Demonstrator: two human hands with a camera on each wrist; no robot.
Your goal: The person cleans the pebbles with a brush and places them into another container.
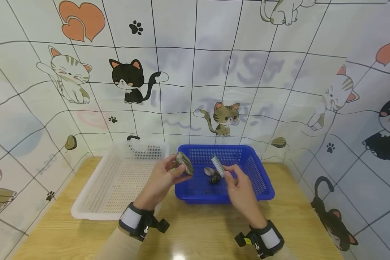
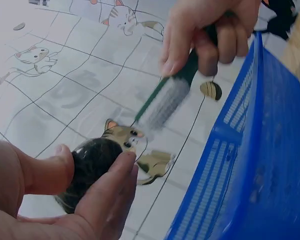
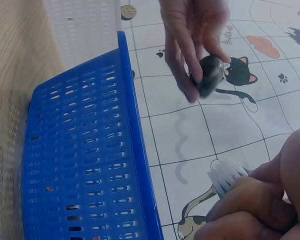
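Pale-wood tabletop (image 1: 195, 231) lay nearest. Above it, the left hand (image 1: 164, 176) gripped a dark mottled stone (image 1: 184, 163) between thumb and fingers. At the stone's three o'clock, the right hand (image 1: 241, 186) clasped a green-handled scrubbing brush (image 1: 218, 166), its white bristles clear of the stone. Beneath, a blue perforated basket (image 1: 224, 200) held smaller pieces, pale (image 1: 209, 171) and dark; at its nine o'clock sat a white perforated basket (image 1: 92, 215). Cat-print sheeting (image 1: 175, 104) rose behind.

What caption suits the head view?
Left hand holds dark stone-like lump, right hand white-bristled brush, near blue plastic basket.
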